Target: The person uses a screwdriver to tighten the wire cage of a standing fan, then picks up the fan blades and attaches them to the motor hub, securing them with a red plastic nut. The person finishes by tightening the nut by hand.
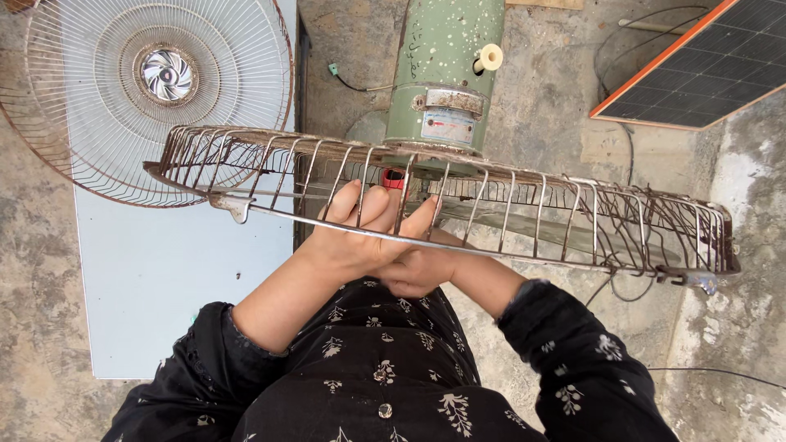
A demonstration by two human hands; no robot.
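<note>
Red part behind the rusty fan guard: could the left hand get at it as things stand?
Probably yes. The left hand already reaches through the guard's wires, fingertips just short of the red part, with nothing visible between them.

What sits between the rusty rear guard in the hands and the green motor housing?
In the head view, a small red part shows between the rear guard and the green motor housing; the left hand reaches through the wires just below it.
</note>
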